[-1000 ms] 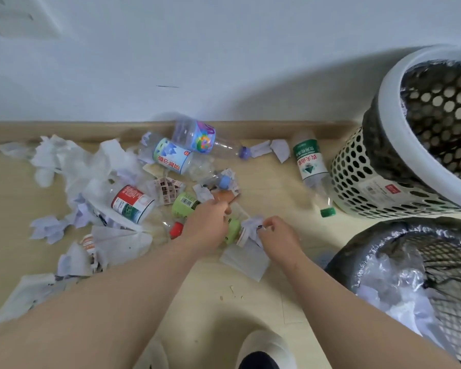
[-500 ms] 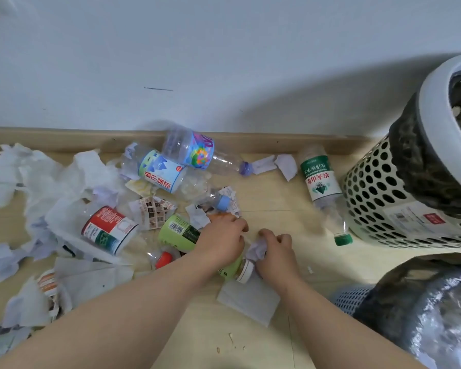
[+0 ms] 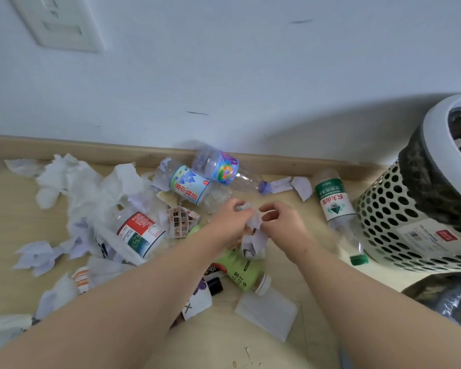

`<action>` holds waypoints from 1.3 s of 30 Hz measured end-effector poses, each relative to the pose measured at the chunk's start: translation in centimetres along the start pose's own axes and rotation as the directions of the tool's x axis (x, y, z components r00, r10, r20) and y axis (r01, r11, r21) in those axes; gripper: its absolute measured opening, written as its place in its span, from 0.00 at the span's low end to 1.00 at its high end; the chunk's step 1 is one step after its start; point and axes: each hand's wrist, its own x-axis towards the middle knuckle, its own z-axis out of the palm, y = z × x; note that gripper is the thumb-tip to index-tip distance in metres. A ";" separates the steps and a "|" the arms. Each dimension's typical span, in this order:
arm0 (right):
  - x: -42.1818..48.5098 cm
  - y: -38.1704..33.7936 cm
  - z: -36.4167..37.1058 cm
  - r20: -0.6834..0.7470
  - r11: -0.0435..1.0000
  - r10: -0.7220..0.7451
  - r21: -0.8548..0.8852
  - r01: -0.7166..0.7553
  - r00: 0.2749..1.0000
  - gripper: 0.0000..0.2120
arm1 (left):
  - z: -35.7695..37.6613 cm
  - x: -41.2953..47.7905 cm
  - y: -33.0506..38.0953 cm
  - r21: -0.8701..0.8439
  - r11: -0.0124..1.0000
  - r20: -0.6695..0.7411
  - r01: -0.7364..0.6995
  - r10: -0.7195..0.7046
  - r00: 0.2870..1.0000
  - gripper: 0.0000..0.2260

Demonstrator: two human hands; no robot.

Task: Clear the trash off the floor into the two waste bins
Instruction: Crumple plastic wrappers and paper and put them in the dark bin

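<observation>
Above green bottle (image 3: 240, 272), left hand (image 3: 229, 222), right hand (image 3: 282, 222) raised, pinching paper (image 3: 254, 242).

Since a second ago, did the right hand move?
Yes. The right hand was beside the white bottle cap; now it is farther from it, toward the baseboard, pinching crumpled paper.

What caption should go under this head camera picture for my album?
Left hand and right hand pinch crumpled paper over a green bottle, with a white holed bin nearby.

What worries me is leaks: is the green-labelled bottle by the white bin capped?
Capped: green-labelled bottle lies flat, green cap on its neck.
</observation>
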 end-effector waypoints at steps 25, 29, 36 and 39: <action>-0.1 3.2 1.2 -0.228 0.977 0.110 0.201 -0.063 0.967 0.11 | -2.2 -0.8 -2.0 0.369 0.925 0.094 -0.089 0.058 0.994 0.12; 0.2 4.5 1.9 -0.047 0.965 -0.017 -0.263 0.004 0.999 0.25 | -2.8 0.1 -2.0 0.395 0.917 -0.076 -0.049 0.085 0.993 0.18; 0.4 5.8 3.0 0.006 0.880 -0.028 -0.474 0.028 1.000 0.18 | -2.2 1.0 -1.8 0.262 0.961 -0.205 0.086 -0.032 0.978 0.14; 0.7 6.2 2.7 -0.039 0.908 -0.002 -0.419 -0.014 0.999 0.11 | -2.0 0.7 -2.1 0.383 0.922 -0.101 -0.048 0.093 0.990 0.09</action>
